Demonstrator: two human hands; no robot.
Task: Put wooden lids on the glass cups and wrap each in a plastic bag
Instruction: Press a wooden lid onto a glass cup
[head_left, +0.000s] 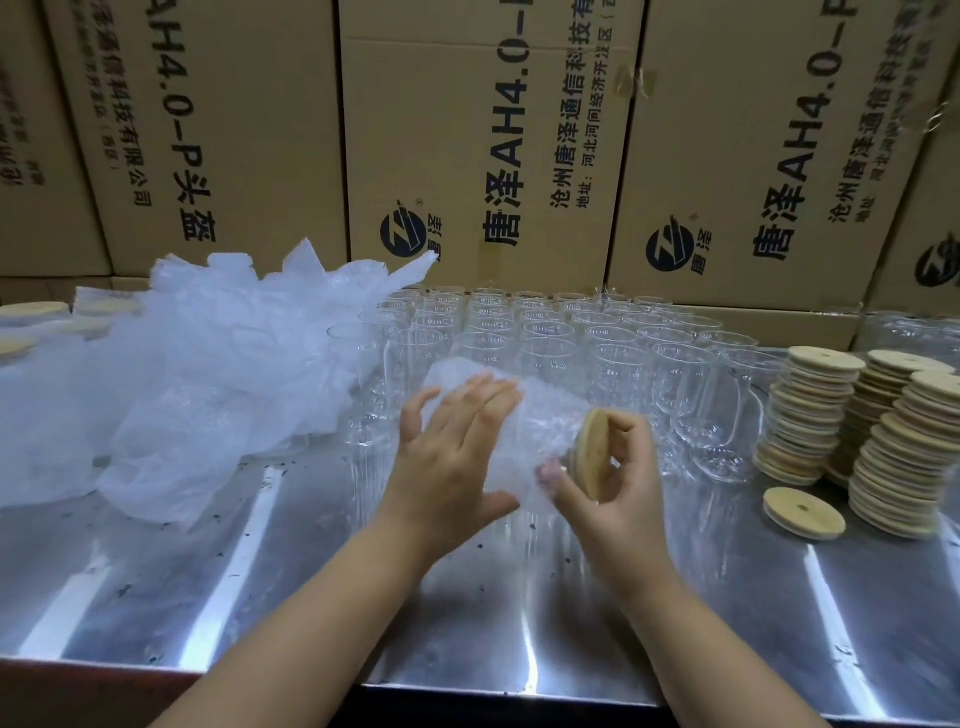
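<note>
Pinching lid (595, 451) edge w/ R hand (621, 501); cup (548, 415) tilted.

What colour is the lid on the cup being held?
The lid is pale tan, light wood; the head view shows it best.

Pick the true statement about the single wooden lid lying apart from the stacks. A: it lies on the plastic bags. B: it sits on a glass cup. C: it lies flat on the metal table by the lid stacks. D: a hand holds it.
C: the single lid lies flat on the metal table, just in front of the lid stacks at the right.
</note>
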